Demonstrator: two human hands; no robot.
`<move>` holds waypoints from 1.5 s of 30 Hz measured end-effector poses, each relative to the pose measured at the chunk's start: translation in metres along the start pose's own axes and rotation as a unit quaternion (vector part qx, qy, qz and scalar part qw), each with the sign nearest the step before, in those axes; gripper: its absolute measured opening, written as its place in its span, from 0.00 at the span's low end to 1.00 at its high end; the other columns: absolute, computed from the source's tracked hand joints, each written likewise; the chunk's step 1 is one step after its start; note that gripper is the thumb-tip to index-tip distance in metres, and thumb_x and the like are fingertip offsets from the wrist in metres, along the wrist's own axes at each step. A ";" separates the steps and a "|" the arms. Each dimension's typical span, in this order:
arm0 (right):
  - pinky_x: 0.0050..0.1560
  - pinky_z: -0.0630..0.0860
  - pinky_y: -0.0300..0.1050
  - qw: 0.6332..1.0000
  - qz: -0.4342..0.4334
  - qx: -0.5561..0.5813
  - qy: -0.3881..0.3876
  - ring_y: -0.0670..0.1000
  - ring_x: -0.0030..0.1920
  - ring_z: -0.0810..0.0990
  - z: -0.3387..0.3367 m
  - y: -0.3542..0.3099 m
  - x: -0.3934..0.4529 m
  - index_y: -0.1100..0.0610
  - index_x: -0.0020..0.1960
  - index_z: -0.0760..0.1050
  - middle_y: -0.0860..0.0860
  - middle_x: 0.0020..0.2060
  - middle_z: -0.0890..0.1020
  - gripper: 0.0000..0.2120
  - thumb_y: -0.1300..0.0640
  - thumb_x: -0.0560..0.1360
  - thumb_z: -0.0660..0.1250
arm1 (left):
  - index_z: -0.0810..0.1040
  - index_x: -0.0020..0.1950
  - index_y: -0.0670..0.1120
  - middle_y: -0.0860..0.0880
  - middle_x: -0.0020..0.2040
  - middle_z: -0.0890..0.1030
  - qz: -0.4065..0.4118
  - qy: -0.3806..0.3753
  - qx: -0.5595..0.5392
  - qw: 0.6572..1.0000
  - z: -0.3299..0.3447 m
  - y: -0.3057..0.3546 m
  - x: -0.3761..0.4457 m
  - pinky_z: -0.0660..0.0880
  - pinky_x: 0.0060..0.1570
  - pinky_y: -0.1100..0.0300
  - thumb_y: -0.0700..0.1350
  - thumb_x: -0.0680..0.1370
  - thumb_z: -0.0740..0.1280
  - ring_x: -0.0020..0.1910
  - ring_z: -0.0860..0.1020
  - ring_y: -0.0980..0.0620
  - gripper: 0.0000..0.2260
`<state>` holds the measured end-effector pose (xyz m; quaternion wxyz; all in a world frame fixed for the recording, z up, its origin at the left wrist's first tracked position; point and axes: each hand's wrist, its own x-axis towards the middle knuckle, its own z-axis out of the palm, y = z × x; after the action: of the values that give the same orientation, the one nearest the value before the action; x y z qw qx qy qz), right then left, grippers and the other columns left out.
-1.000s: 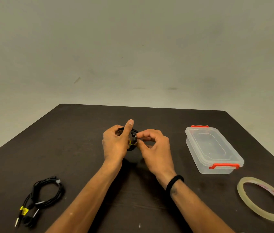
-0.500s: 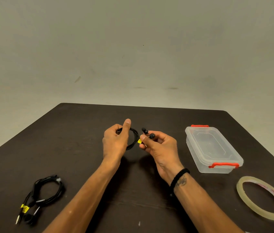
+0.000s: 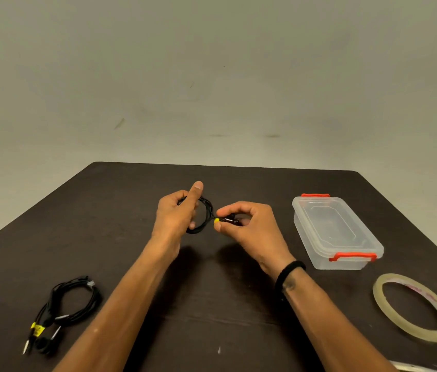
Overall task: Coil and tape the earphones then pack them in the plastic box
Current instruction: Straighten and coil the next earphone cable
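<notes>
the left hand (image 3: pixel 175 218) grips the earphones (image 3: pixel 206 216) coil above the desk (image 3: pixel 131 251); the right hand (image 3: pixel 246 224), opened half a second ago, now pinches the loose end again. coiling continues; tape (image 3: pixel 414 308) and box (image 3: pixel 336 232) lie untouched.

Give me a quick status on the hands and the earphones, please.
Left hand holds black coiled earphone cable; right hand pinches its yellow-tagged end. Clear plastic box with red clips lidded, tape ring untouched. Nothing in the way.
</notes>
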<state>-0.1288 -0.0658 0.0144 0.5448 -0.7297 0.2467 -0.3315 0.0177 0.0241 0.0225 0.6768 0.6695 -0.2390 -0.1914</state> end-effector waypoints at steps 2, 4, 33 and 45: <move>0.50 0.85 0.45 0.997 -0.036 -0.070 -0.004 0.46 0.43 0.88 0.000 0.001 0.001 0.50 0.46 0.86 0.48 0.42 0.88 0.07 0.62 0.74 0.79 | 0.75 0.36 0.47 0.55 0.23 0.65 -0.072 -0.037 -0.053 0.995 0.000 0.002 0.001 0.64 0.25 0.62 0.59 0.79 0.72 0.22 0.62 0.57 0.20; 0.50 0.83 0.41 0.993 -0.064 -0.098 -0.012 0.44 0.44 0.87 -0.002 0.001 0.002 0.49 0.46 0.86 0.45 0.42 0.88 0.07 0.61 0.75 0.78 | 0.75 0.36 0.47 0.54 0.22 0.64 -0.143 -0.069 -0.097 0.982 -0.004 0.004 0.002 0.62 0.22 0.64 0.58 0.79 0.73 0.19 0.60 0.57 0.19; 0.36 0.84 0.41 0.972 0.154 0.155 0.080 0.49 0.33 0.85 -0.007 -0.069 -0.127 0.66 0.50 0.81 0.59 0.37 0.86 0.12 0.67 0.70 0.81 | 0.78 0.64 0.44 0.39 0.51 0.88 -0.137 -0.243 -0.030 0.960 -0.070 0.044 -0.138 0.85 0.42 0.56 0.50 0.74 0.78 0.50 0.88 0.43 0.22; 0.46 0.86 0.50 0.966 0.256 -0.021 0.034 0.57 0.40 0.90 0.000 -0.061 -0.140 0.67 0.51 0.80 0.64 0.40 0.87 0.09 0.67 0.74 0.78 | 0.82 0.63 0.47 0.49 0.36 0.87 -0.075 -0.102 0.217 0.968 -0.045 0.004 -0.141 0.80 0.31 0.65 0.50 0.78 0.75 0.28 0.83 0.59 0.14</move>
<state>-0.2210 0.0523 0.0426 0.5876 -0.6419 0.4503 -0.2001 -0.0707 0.1428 0.0176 0.4713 0.7931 -0.2913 -0.2528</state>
